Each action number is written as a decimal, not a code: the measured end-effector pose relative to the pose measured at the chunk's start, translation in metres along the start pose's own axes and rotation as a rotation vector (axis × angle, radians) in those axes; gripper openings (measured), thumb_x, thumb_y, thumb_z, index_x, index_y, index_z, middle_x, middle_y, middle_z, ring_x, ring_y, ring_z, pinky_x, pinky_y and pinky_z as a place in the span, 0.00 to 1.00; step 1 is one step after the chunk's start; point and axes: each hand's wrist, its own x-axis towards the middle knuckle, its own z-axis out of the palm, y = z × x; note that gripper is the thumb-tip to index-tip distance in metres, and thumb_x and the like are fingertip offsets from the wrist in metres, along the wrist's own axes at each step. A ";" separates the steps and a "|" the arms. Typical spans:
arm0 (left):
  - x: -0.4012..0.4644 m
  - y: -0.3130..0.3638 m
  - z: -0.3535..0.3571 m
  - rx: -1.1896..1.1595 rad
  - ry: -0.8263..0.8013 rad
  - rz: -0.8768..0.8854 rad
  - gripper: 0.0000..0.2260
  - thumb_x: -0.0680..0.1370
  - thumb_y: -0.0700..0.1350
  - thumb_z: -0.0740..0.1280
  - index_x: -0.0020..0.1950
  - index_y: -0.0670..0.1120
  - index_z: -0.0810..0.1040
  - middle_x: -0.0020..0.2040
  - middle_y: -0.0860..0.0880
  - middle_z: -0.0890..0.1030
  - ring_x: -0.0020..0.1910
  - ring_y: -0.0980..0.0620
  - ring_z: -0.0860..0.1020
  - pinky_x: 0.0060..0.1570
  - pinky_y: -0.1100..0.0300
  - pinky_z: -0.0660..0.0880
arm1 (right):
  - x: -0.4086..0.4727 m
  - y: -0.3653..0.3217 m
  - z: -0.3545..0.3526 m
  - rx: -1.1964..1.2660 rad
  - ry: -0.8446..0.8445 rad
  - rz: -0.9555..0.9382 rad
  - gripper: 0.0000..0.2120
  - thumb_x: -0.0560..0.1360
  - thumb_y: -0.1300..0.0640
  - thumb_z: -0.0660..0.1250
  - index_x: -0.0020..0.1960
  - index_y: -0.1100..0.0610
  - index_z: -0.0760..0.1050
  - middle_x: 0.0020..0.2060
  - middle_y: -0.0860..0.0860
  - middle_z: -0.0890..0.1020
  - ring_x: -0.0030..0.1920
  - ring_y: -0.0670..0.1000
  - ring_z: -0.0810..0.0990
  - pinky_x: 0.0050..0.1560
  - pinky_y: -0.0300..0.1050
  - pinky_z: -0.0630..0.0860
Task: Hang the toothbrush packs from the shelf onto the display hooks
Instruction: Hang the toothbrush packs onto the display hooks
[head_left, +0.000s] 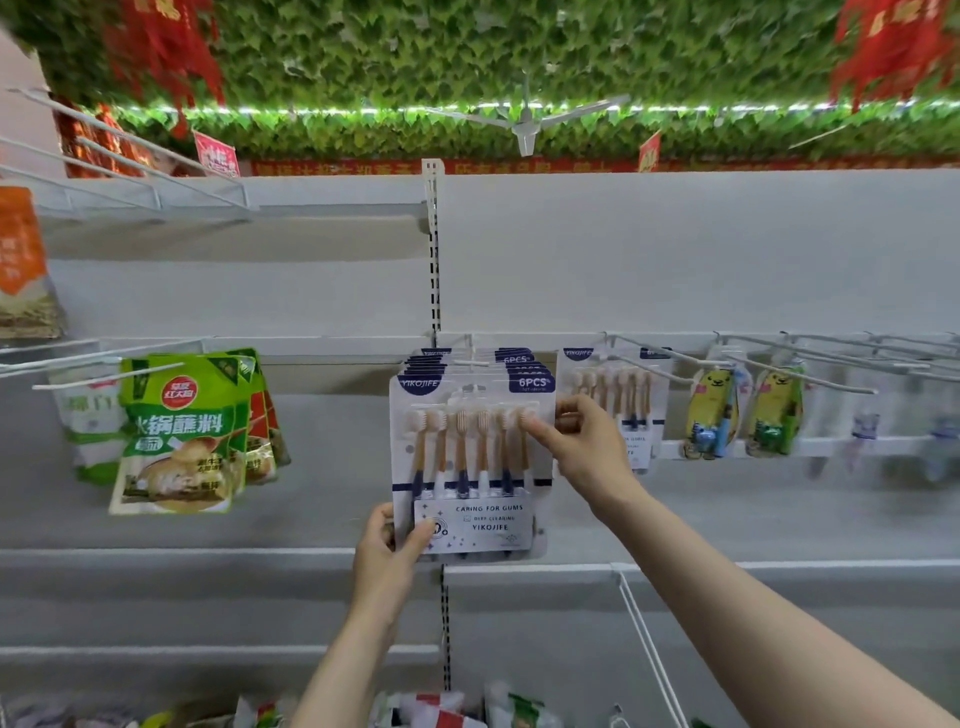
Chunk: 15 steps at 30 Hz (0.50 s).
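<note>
A white toothbrush pack (470, 457) with six orange and navy brushes hangs foremost in a stack of several like packs on a display hook (467, 361) at the centre. My left hand (389, 551) pinches the pack's lower left corner. My right hand (582, 441) grips its upper right edge, thumb on the front. One more toothbrush pack (621, 402) hangs on the hook to the right, partly hidden by my right hand.
Green sauce pouches (179, 441) hang on hooks at the left. Yellow children's toothbrush packs (714, 413) hang at the right, beside several bare hooks (831, 358). White shelves (208, 553) run below, with mixed packets (441, 712) on the bottom one.
</note>
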 end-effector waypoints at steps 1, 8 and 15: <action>0.000 -0.001 0.000 -0.006 -0.004 0.001 0.09 0.77 0.43 0.71 0.55 0.50 0.76 0.49 0.52 0.84 0.49 0.56 0.81 0.42 0.64 0.74 | 0.000 0.001 0.000 0.002 0.002 0.005 0.13 0.71 0.46 0.77 0.49 0.49 0.76 0.44 0.46 0.84 0.45 0.45 0.82 0.47 0.46 0.81; 0.005 -0.011 0.000 -0.036 -0.040 -0.010 0.10 0.77 0.43 0.70 0.57 0.50 0.75 0.50 0.53 0.83 0.50 0.55 0.81 0.43 0.64 0.73 | -0.005 0.002 0.001 -0.047 0.023 0.007 0.16 0.71 0.44 0.77 0.51 0.50 0.76 0.45 0.46 0.84 0.47 0.46 0.82 0.49 0.44 0.80; 0.003 -0.046 0.003 -0.013 0.001 -0.140 0.16 0.75 0.48 0.72 0.59 0.45 0.73 0.53 0.48 0.81 0.54 0.46 0.79 0.55 0.52 0.75 | -0.023 0.028 -0.003 -0.187 -0.025 0.119 0.14 0.75 0.47 0.74 0.54 0.53 0.76 0.45 0.46 0.82 0.48 0.47 0.81 0.46 0.34 0.77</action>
